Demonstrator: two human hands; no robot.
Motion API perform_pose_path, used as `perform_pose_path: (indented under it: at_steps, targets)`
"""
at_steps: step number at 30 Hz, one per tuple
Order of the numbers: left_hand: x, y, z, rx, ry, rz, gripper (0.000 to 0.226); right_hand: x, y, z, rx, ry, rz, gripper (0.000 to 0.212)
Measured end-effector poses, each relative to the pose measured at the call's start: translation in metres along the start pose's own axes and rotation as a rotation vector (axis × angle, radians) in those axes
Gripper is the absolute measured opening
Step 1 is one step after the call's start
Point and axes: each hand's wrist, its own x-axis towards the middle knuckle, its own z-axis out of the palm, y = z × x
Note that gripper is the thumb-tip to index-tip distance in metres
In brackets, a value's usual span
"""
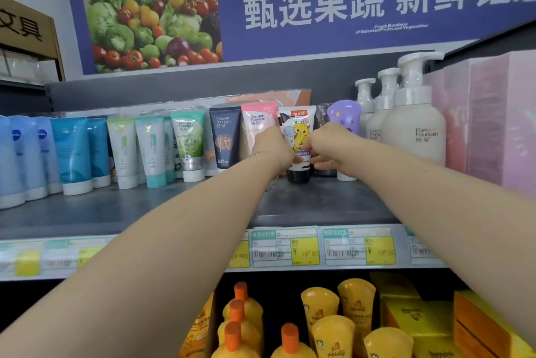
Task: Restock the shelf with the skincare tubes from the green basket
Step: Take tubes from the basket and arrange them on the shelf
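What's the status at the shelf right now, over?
Gripping white cartoon tube: left hand, right hand. Tube upright, cap down on shelf. Close either side: pink tube, purple tube.

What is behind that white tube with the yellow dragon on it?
Just behind its right edge stands a dark tube, and further back are clear-wrapped packs with orange print. Whatever is straight behind the dragon tube is covered by it.

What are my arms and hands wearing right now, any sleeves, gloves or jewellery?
No sleeves or gloves in view: the left hand and right hand are uncovered well past the wrists. A thin gold-toned bracelet sits at the left wrist.
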Motion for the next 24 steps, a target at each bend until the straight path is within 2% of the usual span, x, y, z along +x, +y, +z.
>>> perform_pose_path:
  at_steps: [13,18,21,24]
  targets:
    - [0.006,-0.007,0.002,0.021,0.000,-0.007,0.048,0.002,0.007,0.006,-0.027,-0.014,-0.070,0.018]
    - [0.002,-0.007,0.003,0.033,0.014,0.006,0.058,0.005,0.011,0.006,-0.053,-0.028,-0.094,0.014]
    - [0.000,-0.006,0.000,0.029,0.017,-0.010,0.059,0.001,0.011,0.004,-0.221,0.014,-0.156,0.006]
    - [-0.006,-0.002,-0.006,0.068,0.044,-0.021,0.045,-0.010,0.009,0.003,-0.452,0.033,-0.256,0.030]
